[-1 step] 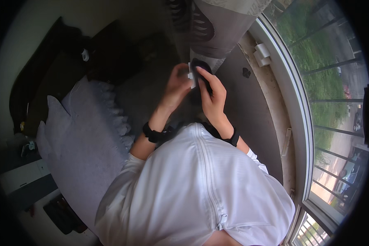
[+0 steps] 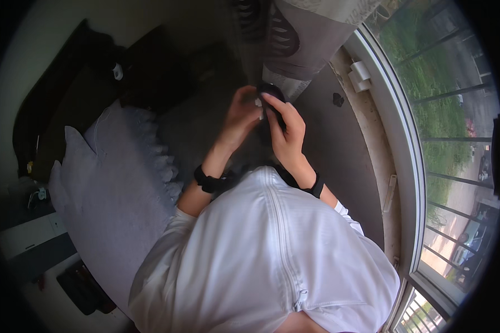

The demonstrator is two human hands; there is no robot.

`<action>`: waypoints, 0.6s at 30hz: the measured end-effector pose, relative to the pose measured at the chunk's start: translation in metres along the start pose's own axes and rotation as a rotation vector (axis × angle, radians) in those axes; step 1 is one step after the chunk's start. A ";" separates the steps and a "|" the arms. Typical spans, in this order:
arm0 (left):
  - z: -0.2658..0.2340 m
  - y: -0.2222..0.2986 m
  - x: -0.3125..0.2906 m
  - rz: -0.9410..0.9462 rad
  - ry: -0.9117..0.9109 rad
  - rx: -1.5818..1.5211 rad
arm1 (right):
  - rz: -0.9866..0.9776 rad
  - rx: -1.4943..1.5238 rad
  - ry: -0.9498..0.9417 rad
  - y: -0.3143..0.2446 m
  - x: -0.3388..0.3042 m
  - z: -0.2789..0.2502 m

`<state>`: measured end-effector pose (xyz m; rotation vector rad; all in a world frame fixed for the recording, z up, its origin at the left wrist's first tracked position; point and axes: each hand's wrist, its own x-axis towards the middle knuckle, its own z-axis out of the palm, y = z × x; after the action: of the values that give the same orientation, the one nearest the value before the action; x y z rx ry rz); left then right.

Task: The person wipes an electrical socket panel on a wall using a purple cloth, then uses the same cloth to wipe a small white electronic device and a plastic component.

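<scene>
My two hands meet in front of my chest, near the hanging curtain. In my right hand (image 2: 288, 129) is a black rounded thing (image 2: 270, 89), its fingers closed round the near side and the index finger lying across it. I cannot tell its kind. My left hand (image 2: 236, 118) is curled against the opposite side, where a small white piece (image 2: 259, 105) shows between the hands. The left fingertips are dark and blurred, so what exactly they pinch is partly hidden. Black bands circle both wrists.
A patterned grey curtain (image 2: 311, 47) hangs just beyond my hands. To the right runs a window frame (image 2: 414, 161) with bars outside and a stone sill (image 2: 375, 144). On the left lies a bed with a pale ruffled cover (image 2: 111, 200) and a dark headboard (image 2: 25, 119).
The black thing has tilted leftward over the white piece, which shows less now. My hands stay together, and the surroundings have shifted slightly right in view.
</scene>
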<state>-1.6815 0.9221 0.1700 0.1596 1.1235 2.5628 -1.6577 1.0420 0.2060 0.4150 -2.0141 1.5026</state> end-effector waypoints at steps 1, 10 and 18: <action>-0.004 0.007 -0.005 0.004 0.046 -0.009 | -0.003 0.009 -0.014 -0.004 0.001 0.009; -0.073 0.051 -0.074 0.085 0.066 0.042 | 0.068 0.011 -0.134 -0.034 -0.011 0.088; -0.110 0.082 -0.110 0.198 0.105 0.059 | -0.120 -0.023 -0.408 -0.071 -0.023 0.131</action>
<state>-1.6252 0.7555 0.1587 0.1596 1.2814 2.7405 -1.6350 0.8937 0.2208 0.8763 -2.2616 1.4044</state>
